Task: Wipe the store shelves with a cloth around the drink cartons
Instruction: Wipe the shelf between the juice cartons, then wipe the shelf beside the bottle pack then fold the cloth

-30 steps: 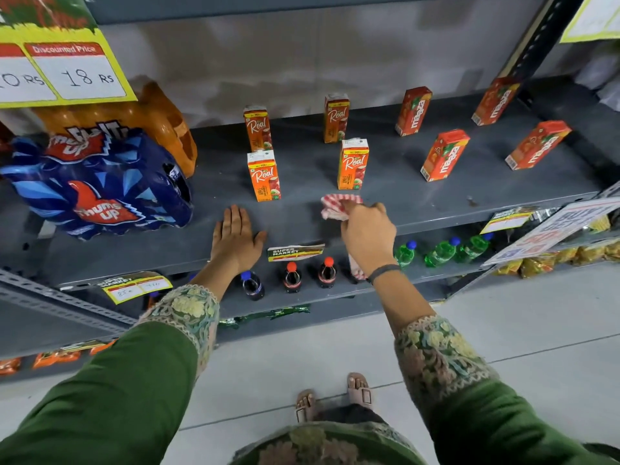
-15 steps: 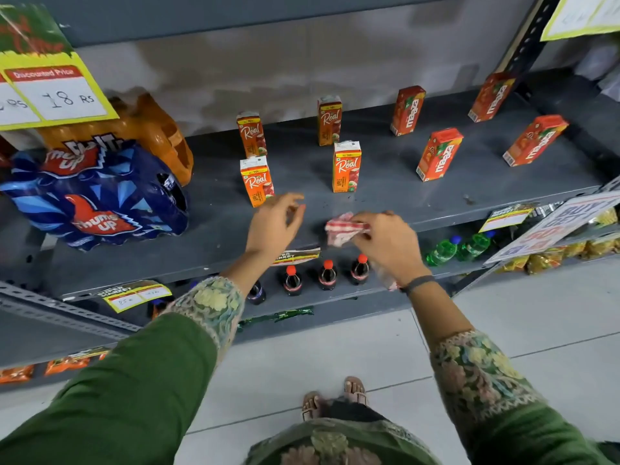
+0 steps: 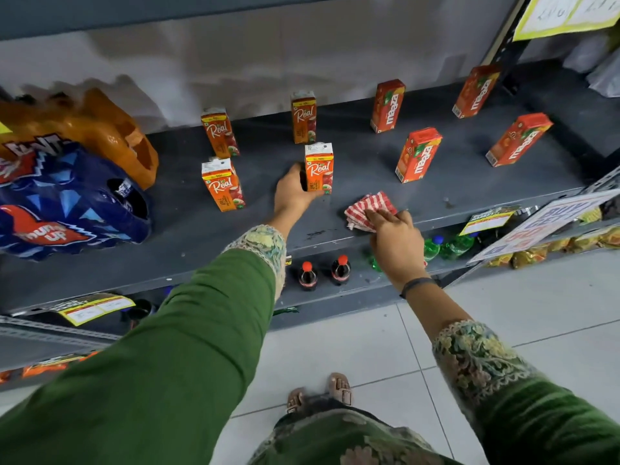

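A person in green sleeves with embroidered cuffs leans over a grey store shelf, the left hand with its grip clamped on the front-row Real carton, which stands upright near the shelf's middle. The right hand pinches a red-and-white checked cloth, pressed to the shelf surface at about 4 o'clock from that carton, close to the front lip. Three more Real cartons stand upright: one at 9 o'clock from the held carton, two behind toward the back wall. Four orange Maaza cartons are spread apart across the shelf's right half, around 2 to 3 o'clock from the cloth. At far left lie a blue Thums Up multipack and an orange multipack behind it. Red-capped cola bottles stand on the lower shelf beneath the hands.
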The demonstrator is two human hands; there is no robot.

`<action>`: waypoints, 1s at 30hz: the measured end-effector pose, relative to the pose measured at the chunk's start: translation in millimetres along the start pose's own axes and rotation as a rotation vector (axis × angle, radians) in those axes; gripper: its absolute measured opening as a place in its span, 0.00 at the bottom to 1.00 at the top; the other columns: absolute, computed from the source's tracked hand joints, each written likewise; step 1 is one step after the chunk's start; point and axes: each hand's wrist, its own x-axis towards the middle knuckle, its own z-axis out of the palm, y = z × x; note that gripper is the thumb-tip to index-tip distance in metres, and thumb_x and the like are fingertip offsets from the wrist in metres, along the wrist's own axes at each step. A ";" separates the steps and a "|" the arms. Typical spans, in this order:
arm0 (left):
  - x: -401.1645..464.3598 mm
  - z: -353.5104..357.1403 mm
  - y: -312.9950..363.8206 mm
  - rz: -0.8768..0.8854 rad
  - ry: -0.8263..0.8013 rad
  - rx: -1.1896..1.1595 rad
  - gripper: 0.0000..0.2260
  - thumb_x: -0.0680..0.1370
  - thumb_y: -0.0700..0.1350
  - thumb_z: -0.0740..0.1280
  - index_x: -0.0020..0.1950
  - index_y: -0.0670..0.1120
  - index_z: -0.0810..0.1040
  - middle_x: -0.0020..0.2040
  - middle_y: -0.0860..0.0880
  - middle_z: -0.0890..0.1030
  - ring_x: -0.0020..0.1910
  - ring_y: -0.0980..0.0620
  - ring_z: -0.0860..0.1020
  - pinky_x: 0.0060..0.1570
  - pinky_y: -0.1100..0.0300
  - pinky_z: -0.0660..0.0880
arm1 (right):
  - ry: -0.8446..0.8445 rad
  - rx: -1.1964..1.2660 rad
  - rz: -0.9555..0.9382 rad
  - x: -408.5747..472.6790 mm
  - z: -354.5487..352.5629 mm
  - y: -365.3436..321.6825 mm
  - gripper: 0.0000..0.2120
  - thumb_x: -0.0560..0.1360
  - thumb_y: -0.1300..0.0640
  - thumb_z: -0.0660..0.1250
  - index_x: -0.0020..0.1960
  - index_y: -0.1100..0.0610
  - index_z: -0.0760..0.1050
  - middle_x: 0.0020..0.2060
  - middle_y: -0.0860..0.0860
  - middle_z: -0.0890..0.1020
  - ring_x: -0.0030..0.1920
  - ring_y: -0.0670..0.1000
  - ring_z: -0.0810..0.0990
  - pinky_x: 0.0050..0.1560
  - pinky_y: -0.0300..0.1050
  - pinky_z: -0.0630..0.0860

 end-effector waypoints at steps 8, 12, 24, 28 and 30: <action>-0.2 5.8 -0.5 0.010 0.057 0.034 0.25 0.67 0.47 0.76 0.61 0.44 0.73 0.60 0.45 0.81 0.59 0.45 0.79 0.55 0.54 0.74 | -0.021 -0.036 -0.019 1.9 1.8 2.4 0.24 0.75 0.65 0.59 0.71 0.54 0.66 0.68 0.54 0.73 0.67 0.60 0.66 0.55 0.55 0.75; -1.8 4.2 0.1 0.014 0.046 0.041 0.24 0.69 0.47 0.75 0.62 0.44 0.72 0.60 0.45 0.80 0.60 0.45 0.78 0.55 0.54 0.73 | -0.008 -0.043 -0.030 2.0 2.7 2.8 0.24 0.76 0.64 0.59 0.71 0.54 0.66 0.68 0.54 0.73 0.67 0.60 0.67 0.55 0.54 0.75; -137.3 -118.5 -93.1 0.275 0.446 0.417 0.04 0.75 0.42 0.66 0.44 0.42 0.78 0.41 0.42 0.81 0.42 0.41 0.78 0.38 0.54 0.73 | 0.362 0.231 -0.102 -61.9 2.4 -108.7 0.15 0.67 0.59 0.68 0.53 0.58 0.78 0.40 0.54 0.85 0.46 0.59 0.78 0.30 0.48 0.76; -163.4 -193.1 -157.7 -0.043 0.624 0.596 0.09 0.76 0.46 0.63 0.48 0.41 0.76 0.45 0.38 0.79 0.47 0.37 0.76 0.45 0.47 0.72 | 0.358 0.435 -0.108 -78.9 8.1 -192.5 0.17 0.69 0.59 0.66 0.57 0.59 0.75 0.39 0.55 0.83 0.46 0.59 0.77 0.32 0.49 0.76; -160.9 -221.0 -178.8 -0.240 0.611 0.625 0.16 0.77 0.50 0.61 0.57 0.38 0.73 0.57 0.35 0.76 0.61 0.35 0.71 0.58 0.42 0.68 | 0.317 0.547 -0.091 -74.7 10.6 -232.9 0.18 0.72 0.59 0.64 0.61 0.59 0.71 0.42 0.57 0.82 0.48 0.60 0.76 0.35 0.49 0.75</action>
